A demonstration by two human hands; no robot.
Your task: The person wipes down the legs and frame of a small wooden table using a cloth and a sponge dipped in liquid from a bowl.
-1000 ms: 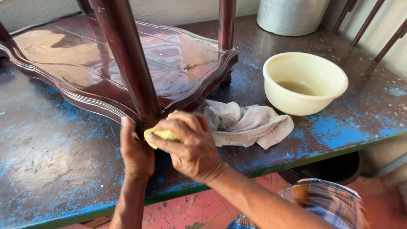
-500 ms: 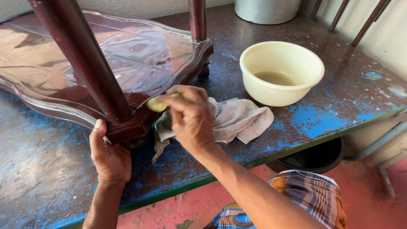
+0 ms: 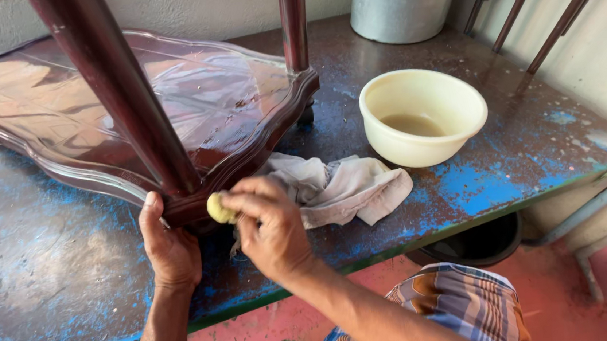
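Dark red-brown polished wood marks the small upturned table (image 3: pixel 166 109), which lies top down on the worn blue tabletop (image 3: pixel 48 259) with its legs pointing up. We note the left hand (image 3: pixel 170 249) gripping the scalloped rim at the near corner, thumb up against the edge beside the nearest leg (image 3: pixel 121 98). We see the right hand (image 3: pixel 272 228) with fingers (image 3: pixel 247 195) closed around a small yellow pad (image 3: pixel 219 208), pressed to that same corner. Just right of this hand lies a crumpled pale cloth (image 3: pixel 342 189). Beyond it stands a cream bowl (image 3: pixel 423 116) holding murky liquid, with a metal bucket (image 3: pixel 406 0) near the wall.
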